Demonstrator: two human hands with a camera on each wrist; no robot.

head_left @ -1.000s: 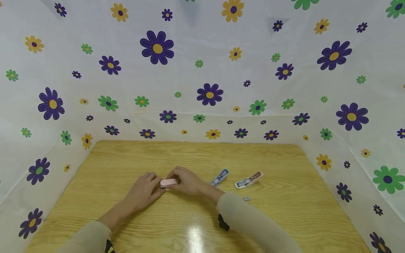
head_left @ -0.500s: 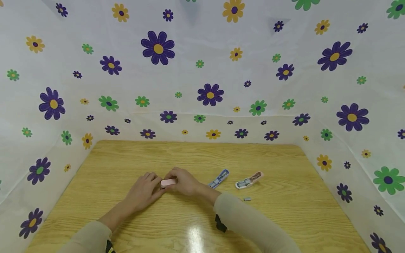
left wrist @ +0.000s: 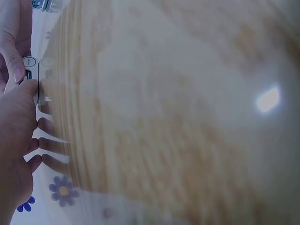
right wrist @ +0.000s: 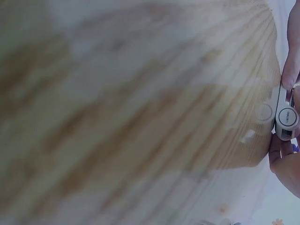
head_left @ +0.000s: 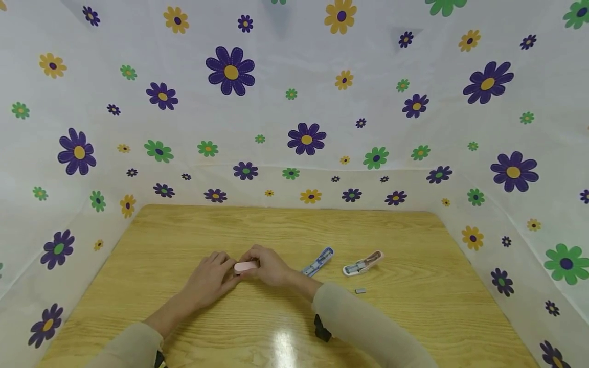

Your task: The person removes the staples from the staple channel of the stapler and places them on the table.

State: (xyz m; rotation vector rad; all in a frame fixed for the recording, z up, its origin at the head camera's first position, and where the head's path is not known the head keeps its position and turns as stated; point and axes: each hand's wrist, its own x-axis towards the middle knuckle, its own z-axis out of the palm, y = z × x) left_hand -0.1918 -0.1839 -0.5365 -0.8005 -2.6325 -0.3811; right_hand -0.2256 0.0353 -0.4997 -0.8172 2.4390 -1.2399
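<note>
A small pink-and-white stapler [head_left: 245, 267] lies between my two hands, a little left of the table's middle. My left hand [head_left: 208, 278] holds its left end, the thumb on the near side and the fingers reaching round the far side. From the right, my right hand [head_left: 271, 266] pinches the other end. The left wrist view shows the left thumb against the stapler's pale side [left wrist: 33, 70]. A round badge marks the stapler [right wrist: 287, 117] in the right wrist view, beside the right hand's fingers. Its underside is hidden.
A blue stapler [head_left: 318, 261] lies opened out behind the right forearm. To its right is another opened pink-and-white stapler [head_left: 363, 263]. A small grey strip of staples [head_left: 360, 291] sits in front of them. Flower-printed white sheeting [head_left: 276, 112] surrounds the wooden table [head_left: 400, 327].
The right hand has shifted slightly left along the pink stapler, covering more of its right end. The left hand stays at the left end. The other staplers have not moved.
</note>
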